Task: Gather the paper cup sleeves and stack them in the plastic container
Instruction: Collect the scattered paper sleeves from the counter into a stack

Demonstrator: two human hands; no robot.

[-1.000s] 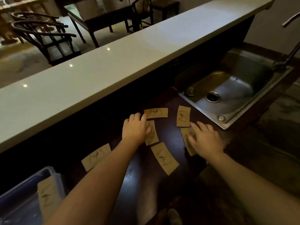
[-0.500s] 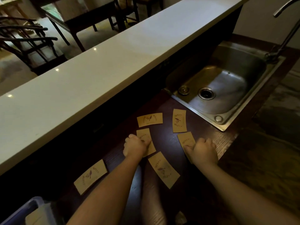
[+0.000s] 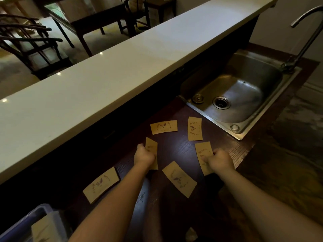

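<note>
Several flat brown paper cup sleeves with a bird print lie on the dark wooden counter [image 3: 176, 151]. My left hand [image 3: 144, 156] is shut on one sleeve [image 3: 151, 147], which is lifted and tilted. My right hand [image 3: 220, 160] grips another sleeve [image 3: 203, 152] by its right edge. Loose sleeves lie at the back [image 3: 164, 127], back right [image 3: 194, 128], between my arms [image 3: 179, 179] and to the left [image 3: 101, 184]. The plastic container [image 3: 26, 224] sits at the bottom left with a sleeve [image 3: 46, 230] inside.
A steel sink [image 3: 244, 95] with a tap [image 3: 304, 37] is set into the counter on the right. A raised white bar top [image 3: 104, 70] runs along the far side. Chairs and a table stand beyond it.
Both hands have gone from flat on the counter to closed fists, each holding a sleeve. The left-hand sleeve has lifted off the counter.
</note>
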